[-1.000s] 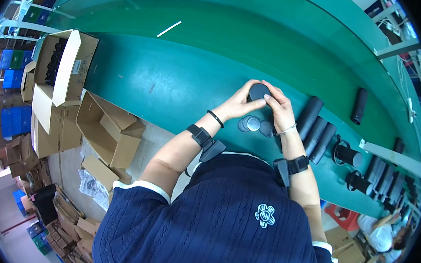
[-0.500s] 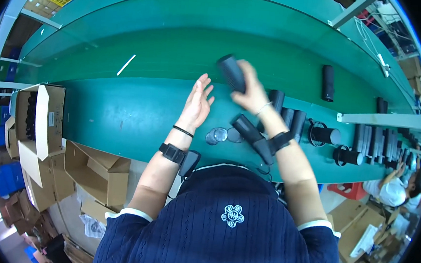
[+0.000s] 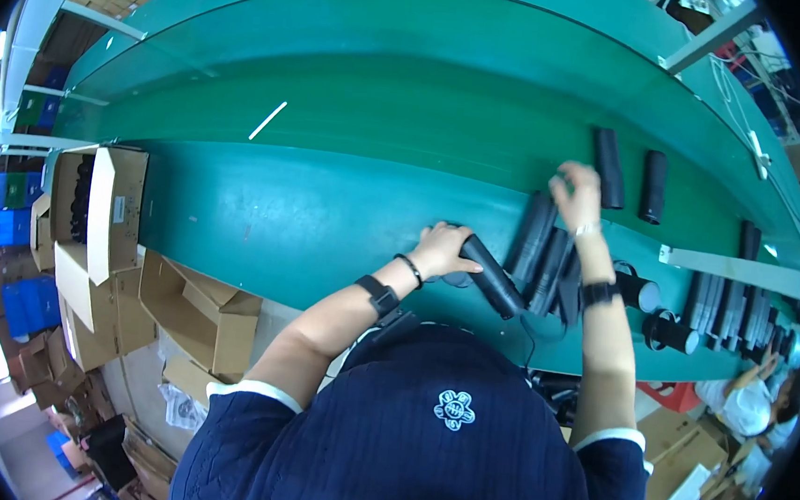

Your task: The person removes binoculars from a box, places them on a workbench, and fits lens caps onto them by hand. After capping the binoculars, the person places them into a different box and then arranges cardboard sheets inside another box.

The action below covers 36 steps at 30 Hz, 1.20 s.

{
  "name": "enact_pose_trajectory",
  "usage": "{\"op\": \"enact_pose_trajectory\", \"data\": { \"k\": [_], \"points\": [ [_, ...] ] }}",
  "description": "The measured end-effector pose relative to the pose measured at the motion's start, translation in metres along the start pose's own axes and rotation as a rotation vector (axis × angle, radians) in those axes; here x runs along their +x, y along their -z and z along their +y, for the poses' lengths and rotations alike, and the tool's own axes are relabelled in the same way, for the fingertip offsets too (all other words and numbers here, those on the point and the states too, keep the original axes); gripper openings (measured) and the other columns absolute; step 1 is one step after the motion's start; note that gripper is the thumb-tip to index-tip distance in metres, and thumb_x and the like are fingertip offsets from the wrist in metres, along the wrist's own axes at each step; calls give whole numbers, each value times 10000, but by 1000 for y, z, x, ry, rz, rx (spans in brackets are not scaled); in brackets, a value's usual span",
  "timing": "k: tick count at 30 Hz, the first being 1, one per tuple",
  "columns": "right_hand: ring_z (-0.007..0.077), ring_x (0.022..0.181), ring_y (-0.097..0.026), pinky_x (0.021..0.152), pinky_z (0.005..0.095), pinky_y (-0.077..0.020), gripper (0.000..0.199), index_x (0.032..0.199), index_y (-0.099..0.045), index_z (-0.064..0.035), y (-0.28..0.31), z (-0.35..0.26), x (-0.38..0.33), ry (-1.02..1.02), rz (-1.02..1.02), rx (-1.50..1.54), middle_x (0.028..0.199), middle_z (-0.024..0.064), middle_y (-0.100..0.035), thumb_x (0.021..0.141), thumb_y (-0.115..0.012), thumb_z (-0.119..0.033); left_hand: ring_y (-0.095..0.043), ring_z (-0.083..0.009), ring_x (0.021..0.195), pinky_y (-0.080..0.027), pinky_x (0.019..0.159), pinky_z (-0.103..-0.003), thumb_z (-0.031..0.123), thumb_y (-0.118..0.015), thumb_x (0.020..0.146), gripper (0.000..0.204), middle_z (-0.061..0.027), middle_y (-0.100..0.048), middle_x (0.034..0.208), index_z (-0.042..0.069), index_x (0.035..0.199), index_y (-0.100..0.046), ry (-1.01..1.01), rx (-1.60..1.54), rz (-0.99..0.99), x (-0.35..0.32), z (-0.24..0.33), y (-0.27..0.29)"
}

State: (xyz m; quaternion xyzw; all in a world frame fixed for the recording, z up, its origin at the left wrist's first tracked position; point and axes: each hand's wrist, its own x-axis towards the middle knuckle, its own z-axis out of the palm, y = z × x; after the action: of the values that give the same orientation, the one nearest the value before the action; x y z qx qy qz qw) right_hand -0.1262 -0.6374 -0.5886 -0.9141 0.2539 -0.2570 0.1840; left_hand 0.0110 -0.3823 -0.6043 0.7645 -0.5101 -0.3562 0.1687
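My left hand (image 3: 442, 251) is closed around the upper left end of a black cylinder (image 3: 495, 280), which lies slanted on the green bench. Beside that hand, a clear round disc (image 3: 459, 279) shows partly; others near it are mostly covered. Farther off to the right, my right hand (image 3: 577, 198) is empty, its fingers curved and apart. Just beyond it a black cylinder (image 3: 607, 168) rests on the green belt, with a second black cylinder (image 3: 654, 186) to its right. Several more black cylinders (image 3: 534, 237) stand grouped between my hands.
Black ringed parts (image 3: 670, 331) and rows of dark cylinders (image 3: 725, 304) occupy the right side, by a metal rail (image 3: 737, 268). A white strip (image 3: 267, 120) lies on the belt. Open cardboard boxes (image 3: 198, 314) stand at left. A co-worker (image 3: 747, 406) is at far right.
My right hand has moved right and let go of its black cylinder, now on the belt. My left hand came down and took hold of another on the bench. The view has shifted.
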Motion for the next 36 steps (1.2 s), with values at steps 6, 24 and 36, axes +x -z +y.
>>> {"op": "enact_pose_trajectory", "data": {
  "k": [6,24,36],
  "points": [
    [358,1006,-552,885,415,-460,854,1264,-473,30,3,-115,-97,-87,-804,-80,1054,182,-616,594,-824,-365,-601,-351,986,-492,792,-443,202,-658,804,206,-145,-654,967,60,951,-637,-108,-170,167,6,11,-6],
    [93,1024,-498,754,230,-456,417,1328,-518,-41,-2,-166,-67,-481,-390,1269,1178,11,-500,925,-547,-145,-442,-300,1269,-371,1058,-388,110,-781,695,727,-150,-470,1327,80,1331,-429,-437,-513,302,-58,-11,46],
    [82,941,-538,711,194,-455,282,1183,-640,-65,-19,-151,-84,-525,-391,1247,1082,5,-561,920,-597,-156,-311,-395,1307,-252,1079,-496,388,-745,747,795,-188,-395,1342,67,1360,-352,-440,-349,321,-64,-9,24]
  ]
}}
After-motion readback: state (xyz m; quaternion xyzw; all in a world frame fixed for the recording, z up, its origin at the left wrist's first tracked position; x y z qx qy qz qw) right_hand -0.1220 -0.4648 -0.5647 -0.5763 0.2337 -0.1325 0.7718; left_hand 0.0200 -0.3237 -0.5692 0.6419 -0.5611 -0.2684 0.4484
